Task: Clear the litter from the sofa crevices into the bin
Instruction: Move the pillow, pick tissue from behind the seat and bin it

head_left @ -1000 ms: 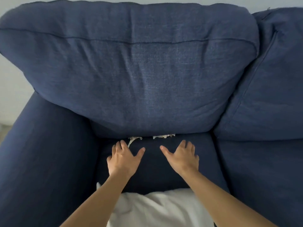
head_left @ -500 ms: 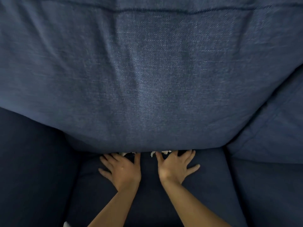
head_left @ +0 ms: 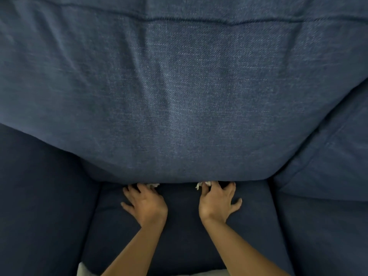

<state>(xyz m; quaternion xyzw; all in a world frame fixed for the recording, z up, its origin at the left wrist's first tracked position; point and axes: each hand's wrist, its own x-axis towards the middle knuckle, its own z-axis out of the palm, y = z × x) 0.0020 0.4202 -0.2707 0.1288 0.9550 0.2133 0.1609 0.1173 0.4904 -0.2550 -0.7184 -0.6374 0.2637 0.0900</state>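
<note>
A dark blue sofa fills the view. Its big back cushion [head_left: 179, 96] overhangs the seat cushion [head_left: 179, 236]. Two white scraps of litter poke out of the crevice between them: one scrap [head_left: 153, 185] at the fingertips of my left hand [head_left: 146, 205], another scrap [head_left: 203, 184] by the thumb and forefinger of my right hand [head_left: 218, 202]. Both hands lie palm down on the seat with fingers spread, their tips reaching into the crevice. Whether either hand pinches a scrap cannot be told. No bin is in view.
The sofa's armrest [head_left: 39, 206] rises on the left. A second back cushion [head_left: 338, 156] and seat cushion [head_left: 328, 236] lie to the right. A strip of white clothing [head_left: 83, 270] shows at the bottom edge.
The view has closed in on the crevice. My hands slid forward to the crevice, then spread apart, each onto a scrap of litter.
</note>
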